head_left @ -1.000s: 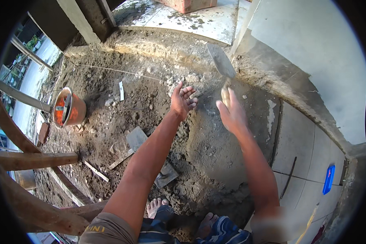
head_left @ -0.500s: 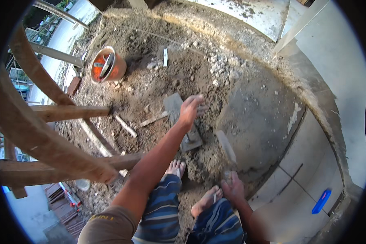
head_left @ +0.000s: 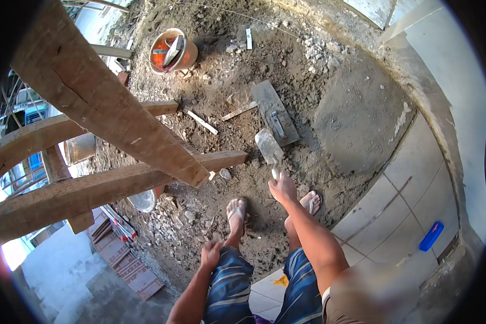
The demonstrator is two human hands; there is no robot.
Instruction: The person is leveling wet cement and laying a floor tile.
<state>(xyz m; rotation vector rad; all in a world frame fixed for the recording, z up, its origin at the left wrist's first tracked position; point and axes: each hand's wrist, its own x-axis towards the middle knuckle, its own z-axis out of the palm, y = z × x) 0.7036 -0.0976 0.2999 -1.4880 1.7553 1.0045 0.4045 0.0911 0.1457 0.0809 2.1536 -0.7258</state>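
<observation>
In my right hand [head_left: 282, 190] is the pale handle of a masonry trowel [head_left: 268, 146]. Its mud-smeared blade points away from me, by the near end of a long plastering float [head_left: 274, 112]. That float lies on the dirt with its handle [head_left: 278, 125] up. My left hand [head_left: 211, 254] is closed beside my left knee, against the striped shorts [head_left: 228, 286]; whatever its fingers hold is hidden. A smooth grey patch of mortar [head_left: 356, 119] spreads right of the float. A thin wooden strip [head_left: 240, 111] touches the float's left side.
Wooden beams [head_left: 113, 102] jut in from the left at varied heights. An orange bucket [head_left: 188, 54] with tools stands at the far left. Floor tiles [head_left: 380, 237] lie at right, with a blue plastic object [head_left: 431, 236] on them. A string [head_left: 237, 9] crosses the far dirt.
My left hand has drawn back from over the float to my knee and closed. The right hand has carried the trowel forward and left, toward the float. The whole view has shifted.
</observation>
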